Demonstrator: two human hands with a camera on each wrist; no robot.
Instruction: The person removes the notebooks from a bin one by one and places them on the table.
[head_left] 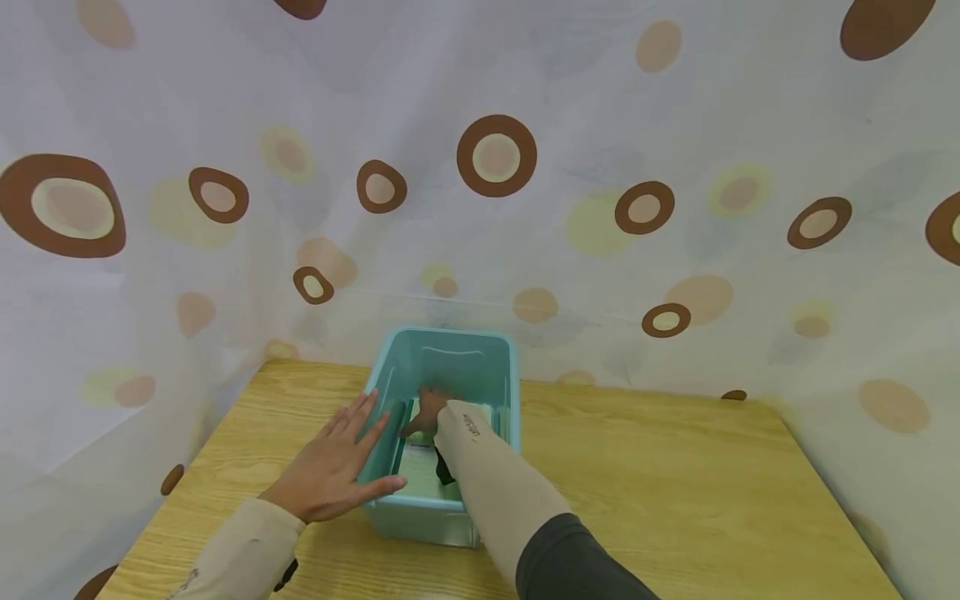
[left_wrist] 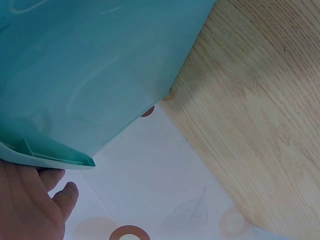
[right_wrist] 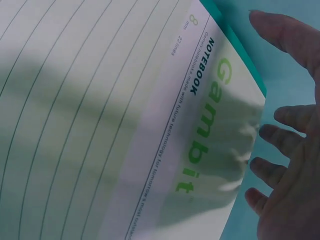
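Note:
A light teal plastic bin (head_left: 420, 525) stands on the wooden table. My left hand (head_left: 337, 462), fingers spread and straight, touches its left rim, with the thumb over the near corner. In the left wrist view that hand (left_wrist: 25, 202) lies against the rim's edge. Inside the bin is my right hand (head_left: 429, 408), above a notebook (head_left: 420, 471) lying at the bottom. The right wrist view shows the lined notebook cover (right_wrist: 125, 125) printed "Gambit". There the right hand's loosely bent fingers are beside the notebook's edge, with nothing held between them. A darker teal strip (right_wrist: 242, 50) shows along that edge.
The wooden table (head_left: 660, 483) extends to both sides of the bin, farther on the right. A pale curtain-like sheet (head_left: 570, 100) with brown and yellow oval patterns surrounds the table at the back and sides. The bin's far end is close to it.

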